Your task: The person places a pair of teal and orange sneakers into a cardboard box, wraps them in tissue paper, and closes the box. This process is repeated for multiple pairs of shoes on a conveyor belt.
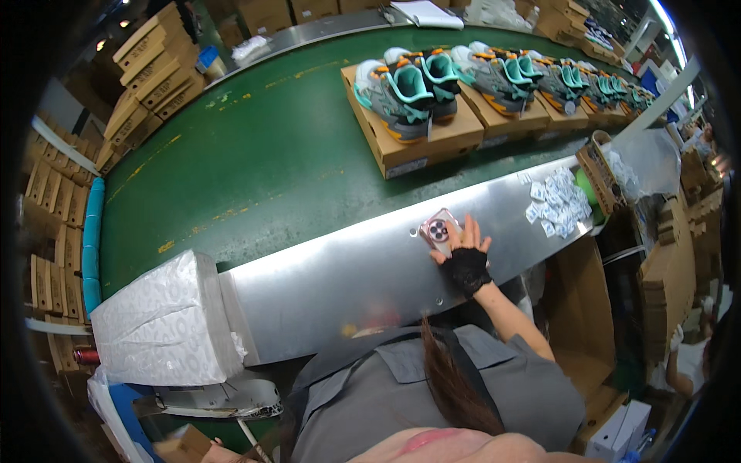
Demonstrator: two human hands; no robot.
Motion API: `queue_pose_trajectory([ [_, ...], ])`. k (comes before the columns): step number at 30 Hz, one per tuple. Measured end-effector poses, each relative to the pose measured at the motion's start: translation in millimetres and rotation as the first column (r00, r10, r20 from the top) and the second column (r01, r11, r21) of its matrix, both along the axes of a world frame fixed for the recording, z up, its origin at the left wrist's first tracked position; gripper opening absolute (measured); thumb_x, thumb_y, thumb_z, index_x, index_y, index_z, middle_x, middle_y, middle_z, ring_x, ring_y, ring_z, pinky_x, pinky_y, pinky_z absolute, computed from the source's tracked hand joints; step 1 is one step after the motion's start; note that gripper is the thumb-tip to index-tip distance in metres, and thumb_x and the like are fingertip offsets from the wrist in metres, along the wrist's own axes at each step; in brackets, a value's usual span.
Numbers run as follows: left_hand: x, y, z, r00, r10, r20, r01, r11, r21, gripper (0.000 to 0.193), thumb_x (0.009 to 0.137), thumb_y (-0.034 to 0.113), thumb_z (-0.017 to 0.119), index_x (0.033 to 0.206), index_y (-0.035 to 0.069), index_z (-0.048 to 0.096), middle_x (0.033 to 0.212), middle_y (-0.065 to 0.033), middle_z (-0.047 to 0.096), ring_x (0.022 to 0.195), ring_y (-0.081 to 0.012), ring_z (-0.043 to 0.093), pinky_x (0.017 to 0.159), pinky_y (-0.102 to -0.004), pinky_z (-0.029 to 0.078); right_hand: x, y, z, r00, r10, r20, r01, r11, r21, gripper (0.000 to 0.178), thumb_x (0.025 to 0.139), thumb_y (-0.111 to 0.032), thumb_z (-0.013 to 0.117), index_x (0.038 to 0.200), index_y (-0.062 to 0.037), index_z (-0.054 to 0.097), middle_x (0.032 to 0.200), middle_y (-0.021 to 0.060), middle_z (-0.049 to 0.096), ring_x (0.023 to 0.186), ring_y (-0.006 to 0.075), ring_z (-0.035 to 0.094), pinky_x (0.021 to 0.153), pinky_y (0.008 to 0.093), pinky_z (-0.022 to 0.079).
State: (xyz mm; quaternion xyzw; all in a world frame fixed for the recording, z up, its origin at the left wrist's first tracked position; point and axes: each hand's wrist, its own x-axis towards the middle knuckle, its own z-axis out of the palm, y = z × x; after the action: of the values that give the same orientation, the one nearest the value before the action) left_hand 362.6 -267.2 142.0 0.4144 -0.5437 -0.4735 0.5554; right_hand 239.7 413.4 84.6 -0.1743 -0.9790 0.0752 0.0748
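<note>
My right hand (466, 261), in a black fingerless glove, reaches over the metal ledge (332, 285) with its fingers spread. Its fingertips rest on the near right part of a phone (438, 229) in a clear, pink-edged case, which lies camera side up. The hand covers part of the phone and does not close round it. A small patch of skin at the lower left edge seems to be my left hand (220, 453), beside a brown cardboard box (184, 445). Its fingers are too cut off to read.
Beyond the ledge runs a green conveyor belt (255, 177). Grey, teal and orange sneakers (409, 92) stand on shoeboxes (432, 147) along it. Small white packets (557, 202) are heaped at the ledge's right end. A plastic-wrapped paper stack (166, 320) sits left; more shoeboxes (150, 77) are piled behind.
</note>
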Motion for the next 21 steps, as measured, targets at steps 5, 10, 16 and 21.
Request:
queue_pose_trajectory([
  [5, -36, -21, -7, 0.992, -0.025, -0.12, 0.026, 1.0, 0.011, 0.042, 0.082, 0.026, 0.048, 0.117, 0.003, 0.051, 0.115, -0.0072, 0.053, 0.102, -0.023, 0.051, 0.079, -0.0355, 0.045, -4, -16, -55, 0.914, 0.197, -0.354, -0.171, 0.98, 0.103, 0.062, 0.066, -0.04, 0.066, 0.118, -0.0106, 0.051, 0.123, 0.0222, 0.04, 0.11, 0.0381, 0.039, 0.089, 0.0517, 0.031],
  [10, -220, 140, 7, 0.754, -0.638, -0.156, 0.612, 0.769, -0.182, 0.028, 0.085, 0.011, 0.045, 0.112, 0.003, 0.047, 0.098, -0.0065, 0.052, 0.08, -0.0117, 0.054, 0.071, -0.0265, 0.043, -9, 13, -52, 0.92, -0.008, -0.391, -0.151, 0.914, -0.375, 0.05, 0.07, -0.031, 0.065, 0.11, -0.0031, 0.053, 0.109, 0.0208, 0.05, 0.095, 0.0345, 0.048, 0.082, 0.0395, 0.04],
  [16, -216, 310, -36, -0.233, -0.969, -0.082, 0.838, -0.243, 0.488, 0.049, 0.088, 0.026, 0.051, 0.128, 0.002, 0.034, 0.118, -0.0117, 0.045, 0.094, -0.0235, 0.058, 0.072, -0.0332, 0.052, -47, -39, -2, 0.745, 0.466, -0.477, -0.665, 0.454, -0.593, 0.044, 0.074, -0.014, 0.066, 0.112, -0.0005, 0.048, 0.098, 0.0106, 0.052, 0.081, 0.0198, 0.052, 0.07, 0.028, 0.044],
  [21, -193, 373, -41, -0.488, -0.868, -0.09, 0.772, -0.478, 0.418, 0.071, 0.086, 0.039, 0.051, 0.137, 0.004, 0.016, 0.12, -0.0155, 0.045, 0.108, -0.0206, 0.048, 0.084, -0.0308, 0.044, -55, -153, 35, 0.983, 0.128, -0.134, -0.142, 0.053, -0.988, 0.05, 0.082, -0.025, 0.06, 0.122, 0.0002, 0.042, 0.104, 0.0094, 0.055, 0.093, 0.0159, 0.052, 0.079, 0.0271, 0.041],
])
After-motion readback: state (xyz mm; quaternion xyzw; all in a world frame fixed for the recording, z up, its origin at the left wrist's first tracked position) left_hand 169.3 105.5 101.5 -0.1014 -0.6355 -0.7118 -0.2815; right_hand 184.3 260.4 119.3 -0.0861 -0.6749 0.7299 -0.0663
